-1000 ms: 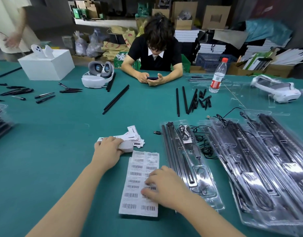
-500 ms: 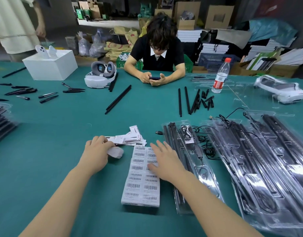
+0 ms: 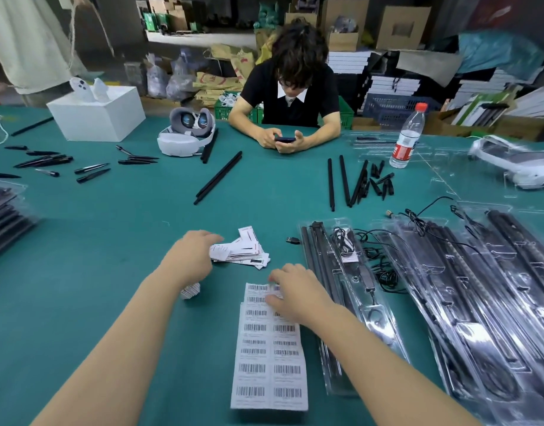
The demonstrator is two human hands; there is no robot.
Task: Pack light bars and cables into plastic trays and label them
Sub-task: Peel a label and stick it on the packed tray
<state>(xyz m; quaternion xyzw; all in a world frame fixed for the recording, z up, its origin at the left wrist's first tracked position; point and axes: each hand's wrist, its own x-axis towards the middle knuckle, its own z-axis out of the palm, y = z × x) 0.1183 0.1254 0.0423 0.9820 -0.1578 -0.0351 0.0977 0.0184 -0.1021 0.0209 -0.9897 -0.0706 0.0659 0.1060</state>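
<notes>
At lower centre the right hand (image 3: 295,292) pinches a barcode at the top of the label sheet (image 3: 269,348), likely peeling it for the tray (image 3: 350,290) just right; the left hand (image 3: 192,256), fingers relaxed, reaches toward loose slips (image 3: 243,252).

The right hand (image 3: 295,292) hides the upper right barcodes of the label sheet (image 3: 269,348), and its fingertips cannot be made out. The stacked trays (image 3: 492,302) blur and run off the right edge. Print on the loose slips (image 3: 243,249) is too small to read.
</notes>
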